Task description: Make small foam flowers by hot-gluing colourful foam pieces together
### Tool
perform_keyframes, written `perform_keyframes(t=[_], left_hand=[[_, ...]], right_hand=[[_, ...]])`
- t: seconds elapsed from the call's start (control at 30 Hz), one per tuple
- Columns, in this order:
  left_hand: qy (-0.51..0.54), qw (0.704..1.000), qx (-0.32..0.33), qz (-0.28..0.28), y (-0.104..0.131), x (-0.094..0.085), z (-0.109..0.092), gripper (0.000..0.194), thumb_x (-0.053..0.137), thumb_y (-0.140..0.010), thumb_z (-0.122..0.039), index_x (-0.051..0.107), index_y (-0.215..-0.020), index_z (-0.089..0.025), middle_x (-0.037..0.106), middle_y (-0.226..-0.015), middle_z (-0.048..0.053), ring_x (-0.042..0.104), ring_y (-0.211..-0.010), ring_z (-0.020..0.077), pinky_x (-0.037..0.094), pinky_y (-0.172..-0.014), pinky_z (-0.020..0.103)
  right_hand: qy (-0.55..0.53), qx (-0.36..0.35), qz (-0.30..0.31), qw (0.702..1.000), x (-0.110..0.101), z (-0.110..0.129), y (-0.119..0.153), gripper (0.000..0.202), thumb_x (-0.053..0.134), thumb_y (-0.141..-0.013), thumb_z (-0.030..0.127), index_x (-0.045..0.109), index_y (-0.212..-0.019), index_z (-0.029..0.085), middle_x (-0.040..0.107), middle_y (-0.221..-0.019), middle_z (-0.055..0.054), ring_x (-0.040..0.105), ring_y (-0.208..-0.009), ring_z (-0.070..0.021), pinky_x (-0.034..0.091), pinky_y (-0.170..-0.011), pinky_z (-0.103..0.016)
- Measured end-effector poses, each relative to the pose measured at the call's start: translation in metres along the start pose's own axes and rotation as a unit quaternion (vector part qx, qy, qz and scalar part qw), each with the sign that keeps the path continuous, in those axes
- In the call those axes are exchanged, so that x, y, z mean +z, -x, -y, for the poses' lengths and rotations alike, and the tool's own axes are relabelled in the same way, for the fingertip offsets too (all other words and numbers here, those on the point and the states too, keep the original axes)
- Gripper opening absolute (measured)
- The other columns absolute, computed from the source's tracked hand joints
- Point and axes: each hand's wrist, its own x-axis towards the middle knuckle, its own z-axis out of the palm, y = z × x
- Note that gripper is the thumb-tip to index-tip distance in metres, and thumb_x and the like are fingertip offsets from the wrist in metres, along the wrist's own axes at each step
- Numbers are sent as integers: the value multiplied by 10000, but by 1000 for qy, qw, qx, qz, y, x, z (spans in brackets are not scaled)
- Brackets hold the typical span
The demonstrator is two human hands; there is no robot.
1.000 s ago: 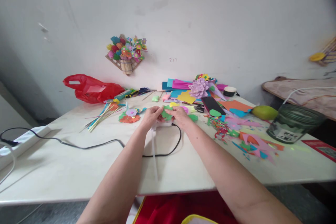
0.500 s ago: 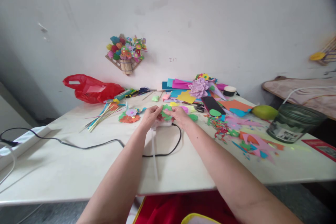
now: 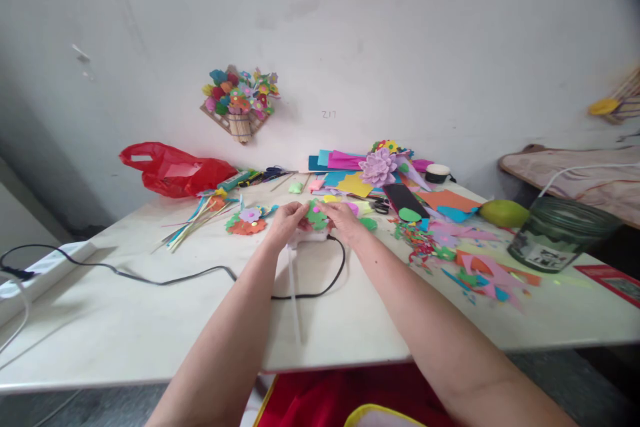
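Note:
Between both hands is a green foam flower [image 3: 317, 216] with a small pink centre, its petals pinched from either side. My left hand [image 3: 289, 223] closes its fingers on the flower's left edge. My right hand [image 3: 343, 219] grips the right edge, thumb towards the middle. Below them, partly hidden by the hands, a white glue gun [image 3: 311, 236] lies with a clear glue stick [image 3: 294, 300] poking out towards me and a black cord [image 3: 341, 273] at its right. Orange, purple and green foam flowers [image 3: 249, 221] lie left of my left hand.
Foam scraps [image 3: 425, 240] spread to the right, near a phone [image 3: 405, 202], scissors [image 3: 379, 205], a mango [image 3: 504, 213] and a glass jar [image 3: 555, 237]. Thin strips [image 3: 187, 227], a red plastic bag [image 3: 175, 170] and a power strip [image 3: 45, 273] are on the left. Foam sheets [image 3: 335, 161] lie at the back.
The pink centre of the green flower now shows between my fingers, and the flower is turned slightly. Both hands have barely moved.

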Motion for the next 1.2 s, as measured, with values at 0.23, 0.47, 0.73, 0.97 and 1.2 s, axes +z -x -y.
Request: perform_keyframes(t=[0.23, 0.47, 0.73, 0.97, 1.2], left_hand=[[-2, 1000, 4, 9, 0, -1, 3, 360, 555, -699, -502, 498, -663, -149, 573, -526, -5, 587, -481, 128, 463, -495, 232], [-4, 1000, 7, 2, 0, -1, 1, 365, 556, -697, -505, 502, -667, -146, 580, -527, 1, 578, -475, 121, 455, -486, 225], [3, 1000, -1, 18, 2, 1, -2, 357, 572, -692, -488, 493, -670, -141, 575, -525, 0, 583, -480, 126, 462, -491, 232], [0, 1000, 5, 9, -1, 0, 1, 348, 583, -684, -479, 486, -664, -146, 564, -512, -10, 573, -461, 123, 451, -475, 230], [-1, 1000, -12, 26, 2, -2, -3, 316, 600, -678, -440, 512, -672, -136, 599, -552, 15, 591, -510, 134, 467, -529, 247]], right_hand=[[7, -20, -24, 1000, 0, -4, -3, 343, 659, -564, 475, 554, -565, 148, 464, -497, 32, 394, -417, -60, 268, -342, -193], [16, -24, 1, 1000, -1, -3, -1, 357, 653, -570, 487, 532, -575, 151, 467, -507, 35, 390, -418, -55, 274, -339, -185], [34, -24, -22, 999, 0, -8, -5, 377, 702, -503, 456, 478, -518, 154, 399, -432, 66, 323, -369, -37, 253, -328, -186], [11, -16, 1, 1000, -1, -1, -1, 361, 634, -586, 495, 556, -616, 144, 506, -539, 24, 418, -438, -63, 276, -336, -182], [20, -39, -49, 998, 0, -5, -4, 342, 669, -561, 427, 457, -493, 167, 389, -441, 66, 332, -376, -46, 245, -323, -190]])
